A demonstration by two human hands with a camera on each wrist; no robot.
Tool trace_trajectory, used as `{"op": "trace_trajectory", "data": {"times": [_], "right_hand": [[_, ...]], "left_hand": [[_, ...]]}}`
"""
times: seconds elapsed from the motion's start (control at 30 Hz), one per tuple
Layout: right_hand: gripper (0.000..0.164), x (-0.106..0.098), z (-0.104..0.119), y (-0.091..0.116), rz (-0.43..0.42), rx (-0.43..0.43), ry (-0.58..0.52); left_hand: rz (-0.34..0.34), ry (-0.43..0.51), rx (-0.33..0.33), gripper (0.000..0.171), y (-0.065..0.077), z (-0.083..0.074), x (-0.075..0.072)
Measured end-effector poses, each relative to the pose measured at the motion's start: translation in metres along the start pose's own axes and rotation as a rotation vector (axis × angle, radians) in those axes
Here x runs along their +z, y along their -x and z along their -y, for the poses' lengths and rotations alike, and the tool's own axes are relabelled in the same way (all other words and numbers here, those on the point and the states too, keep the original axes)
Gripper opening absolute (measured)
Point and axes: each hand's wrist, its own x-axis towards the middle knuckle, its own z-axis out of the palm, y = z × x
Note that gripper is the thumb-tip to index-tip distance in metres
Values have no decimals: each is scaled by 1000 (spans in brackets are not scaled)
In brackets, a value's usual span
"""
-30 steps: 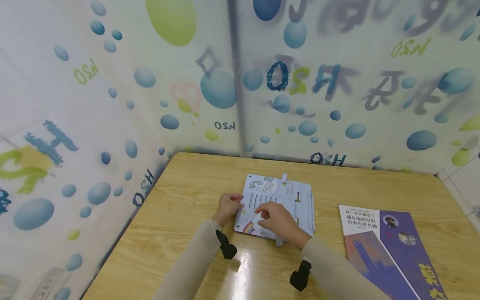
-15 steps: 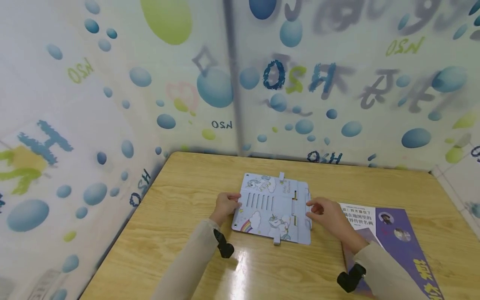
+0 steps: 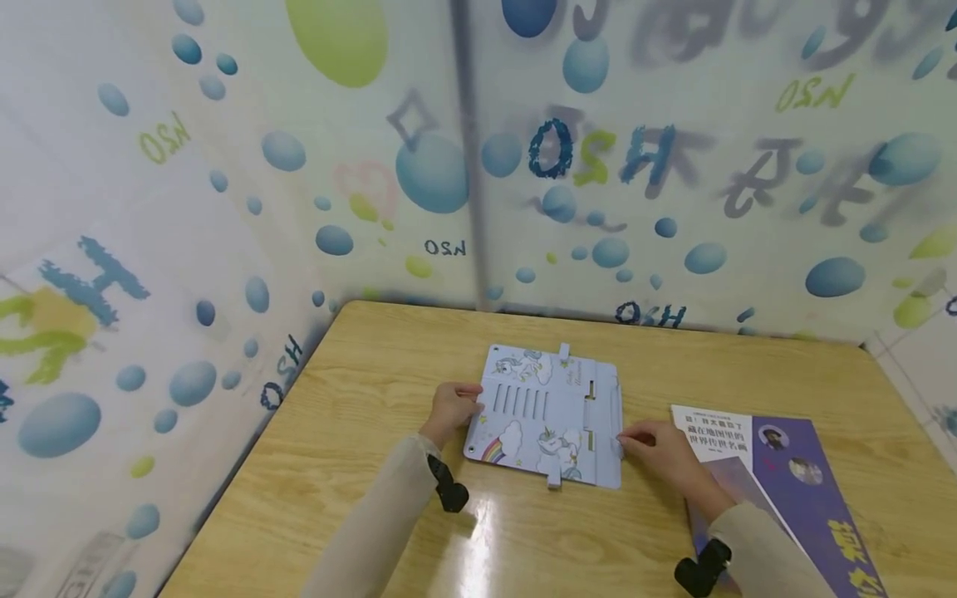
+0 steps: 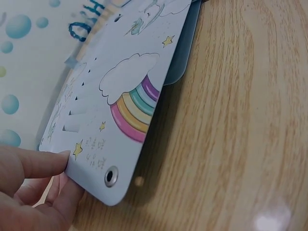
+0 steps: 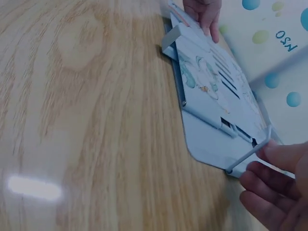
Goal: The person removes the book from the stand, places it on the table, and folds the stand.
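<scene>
A pale blue folding book stand point(image 3: 523, 415), printed with unicorns, clouds and a rainbow, lies on the wooden table. My left hand point(image 3: 449, 413) pinches its left edge, thumb on top and fingers underneath; in the left wrist view a round metal eyelet point(image 4: 111, 176) shows near that thumb. At the stand's right edge is my right hand point(image 3: 661, 453). In the right wrist view its thumb and fingers pinch a thin bar point(image 5: 248, 156) that sticks up from the ledge. Small tabs point(image 3: 554, 479) jut from the stand's near and far sides.
A purple and white book point(image 3: 815, 515) lies on the table point(image 3: 389, 357) at the right, under my right forearm. Walls point(image 3: 359, 166) with printed blue and green bubbles rise behind and to the left of the table.
My right hand has moved from above the stand's printed face to its right edge, then slightly nearer to me, and now holds the thin bar. The left hand has stayed at the left edge.
</scene>
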Motion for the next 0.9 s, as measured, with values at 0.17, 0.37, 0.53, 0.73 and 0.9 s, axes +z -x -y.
{"op": "trace_trajectory", "data": {"times": [0.17,0.37,0.53,0.73,0.9], "right_hand": [[20,0,-7,1,28,-148,-71],[15,-2,-8,1,102,-82,-68],[13,-1,-6,-1,99,-29,-62],[9,3,-8,-5,72,11,-56],[7,4,-5,-6,63,32,-19]], "left_hand": [[11,8,-11,26,1,1,1],[2,5,-15,25,1,-2,1],[-5,10,-35,26,0,-4,1],[-10,-23,-55,25,-1,-4,-1],[1,-43,-43,25,0,-6,-1]]}}
